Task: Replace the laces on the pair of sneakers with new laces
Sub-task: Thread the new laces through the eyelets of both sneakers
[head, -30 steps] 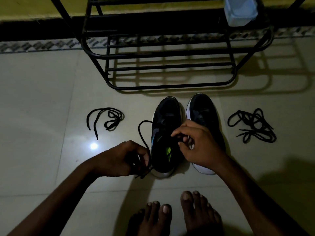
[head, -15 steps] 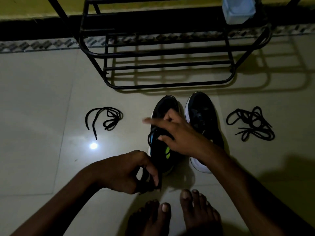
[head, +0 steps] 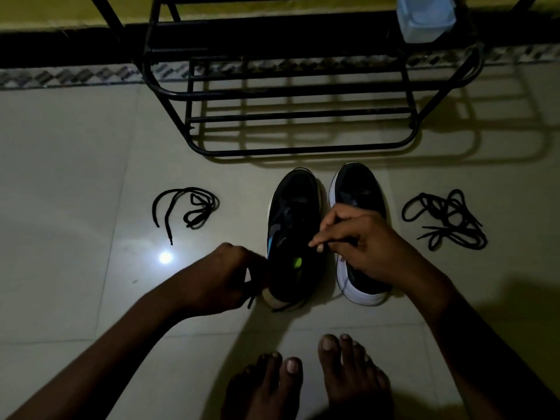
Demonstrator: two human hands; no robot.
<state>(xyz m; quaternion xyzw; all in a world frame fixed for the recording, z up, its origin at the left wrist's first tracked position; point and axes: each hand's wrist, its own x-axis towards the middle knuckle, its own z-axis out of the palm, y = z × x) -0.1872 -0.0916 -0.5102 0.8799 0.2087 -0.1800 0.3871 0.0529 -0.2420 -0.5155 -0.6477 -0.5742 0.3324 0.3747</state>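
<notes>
Fingertips (head: 318, 247) of our right hand (head: 363, 241) pinch a black lace end (head: 331, 244) above the blue-marked sneaker (head: 291, 213) on the floor, drawn back from its toe. Our left hand (head: 224, 277) clamps the other end (head: 251, 300) beside the heel. We are probably evening the ends.

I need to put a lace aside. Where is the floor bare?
Bare tile: far left of the single lace, and between it and the left sneaker. Also right of the lace pile. Crowded: around the left hand and right hand, both pinching the sneaker's lace.
</notes>
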